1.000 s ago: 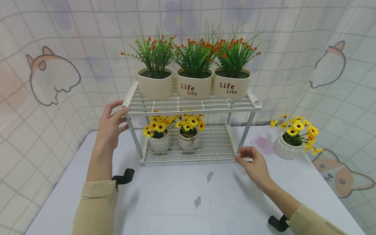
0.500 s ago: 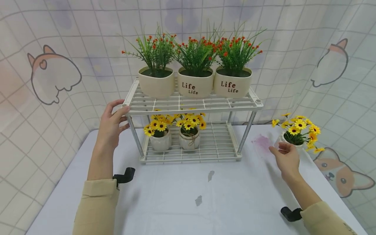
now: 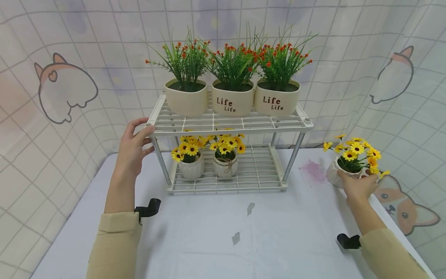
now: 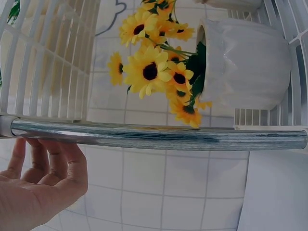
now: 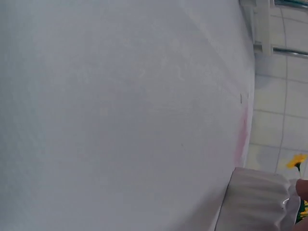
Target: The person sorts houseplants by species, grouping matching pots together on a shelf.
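A white wire rack point(image 3: 230, 130) with two shelves stands on the table point(image 3: 209, 232). My left hand point(image 3: 134, 143) rests on its top left corner, fingers fairly straight over the rim and thumb beneath; the left wrist view shows the fingers point(image 4: 48, 168) just under the steel post point(image 4: 159, 136). My right hand point(image 3: 359, 185) grips a white ribbed pot of yellow flowers point(image 3: 332, 174) on the table, right of the rack. In the right wrist view that pot point(image 5: 255, 202) sits at the lower right, with only a fingertip showing.
Three cream pots of red-flowered grass point(image 3: 231, 102) fill the top shelf. Two small pots of yellow flowers point(image 3: 191, 169) stand on the left of the lower shelf. A pink stain point(image 3: 313, 170) marks the table. A patterned curtain hangs behind.
My right hand left the rack's front right foot, moved right across the table and closed round the white flower pot. My left hand stayed on the rack corner.
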Available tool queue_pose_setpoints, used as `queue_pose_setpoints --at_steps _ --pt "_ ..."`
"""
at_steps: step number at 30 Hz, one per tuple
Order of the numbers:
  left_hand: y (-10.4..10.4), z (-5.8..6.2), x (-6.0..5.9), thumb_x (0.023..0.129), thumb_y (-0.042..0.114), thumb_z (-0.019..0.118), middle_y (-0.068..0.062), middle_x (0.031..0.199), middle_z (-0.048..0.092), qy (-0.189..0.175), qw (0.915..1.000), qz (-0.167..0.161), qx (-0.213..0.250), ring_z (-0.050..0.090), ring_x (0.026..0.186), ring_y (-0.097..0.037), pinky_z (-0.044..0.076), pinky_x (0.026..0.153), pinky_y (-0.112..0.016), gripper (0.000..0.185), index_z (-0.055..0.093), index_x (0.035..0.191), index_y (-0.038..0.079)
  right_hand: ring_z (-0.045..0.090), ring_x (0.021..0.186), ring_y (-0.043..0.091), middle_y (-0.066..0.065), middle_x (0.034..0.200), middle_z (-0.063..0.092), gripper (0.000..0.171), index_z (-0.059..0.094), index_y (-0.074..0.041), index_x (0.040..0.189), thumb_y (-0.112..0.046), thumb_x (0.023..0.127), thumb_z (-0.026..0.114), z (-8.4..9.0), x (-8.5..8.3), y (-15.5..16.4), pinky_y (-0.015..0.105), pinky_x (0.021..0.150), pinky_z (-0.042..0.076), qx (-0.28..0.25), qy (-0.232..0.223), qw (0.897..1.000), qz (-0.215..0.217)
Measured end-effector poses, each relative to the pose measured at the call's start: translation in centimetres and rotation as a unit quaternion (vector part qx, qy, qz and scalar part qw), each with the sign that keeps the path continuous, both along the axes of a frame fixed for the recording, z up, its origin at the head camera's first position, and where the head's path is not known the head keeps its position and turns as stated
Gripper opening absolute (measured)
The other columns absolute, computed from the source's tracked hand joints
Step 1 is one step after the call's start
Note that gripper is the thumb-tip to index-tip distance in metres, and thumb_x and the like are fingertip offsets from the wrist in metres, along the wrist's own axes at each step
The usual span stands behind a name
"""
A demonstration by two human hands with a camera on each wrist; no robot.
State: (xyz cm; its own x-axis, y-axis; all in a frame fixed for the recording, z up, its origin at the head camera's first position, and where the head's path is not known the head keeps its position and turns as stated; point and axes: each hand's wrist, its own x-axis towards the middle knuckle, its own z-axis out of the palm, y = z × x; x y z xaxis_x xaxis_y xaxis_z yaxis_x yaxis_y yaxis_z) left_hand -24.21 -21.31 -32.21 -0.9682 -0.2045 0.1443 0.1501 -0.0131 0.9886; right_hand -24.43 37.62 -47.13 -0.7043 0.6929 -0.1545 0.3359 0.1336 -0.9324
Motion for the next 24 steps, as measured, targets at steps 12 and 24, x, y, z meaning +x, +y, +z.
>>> queue_pose_setpoints --at_steps 12,24 --pt "0.0 0.0 0.0 0.101 0.033 0.067 -0.008 0.12 0.063 0.002 1.0 -0.004 0.004 0.059 0.103 -0.021 0.04 0.092 -0.043 0.043 0.051 0.14 0.024 0.009 0.155 0.026 0.012 0.17 0.01 0.109 0.003 -0.008 0.164 -0.033 0.089 0.079 -1.1 -1.7 1.1 0.035 0.121 0.008 0.017 -0.011 0.999 0.034" --pt "0.0 -0.1 0.0 0.101 0.035 0.066 -0.009 0.123 0.063 0.005 0.9999 0.002 -0.012 0.059 0.103 -0.021 0.041 0.093 -0.043 0.044 0.051 0.141 0.024 0.009 0.155 0.027 0.01 0.17 0.01 0.118 -0.002 -0.013 0.164 -0.04 0.086 0.083 -1.2 -0.8 1.5 0.038 0.122 0.009 0.042 -0.02 0.998 0.051"
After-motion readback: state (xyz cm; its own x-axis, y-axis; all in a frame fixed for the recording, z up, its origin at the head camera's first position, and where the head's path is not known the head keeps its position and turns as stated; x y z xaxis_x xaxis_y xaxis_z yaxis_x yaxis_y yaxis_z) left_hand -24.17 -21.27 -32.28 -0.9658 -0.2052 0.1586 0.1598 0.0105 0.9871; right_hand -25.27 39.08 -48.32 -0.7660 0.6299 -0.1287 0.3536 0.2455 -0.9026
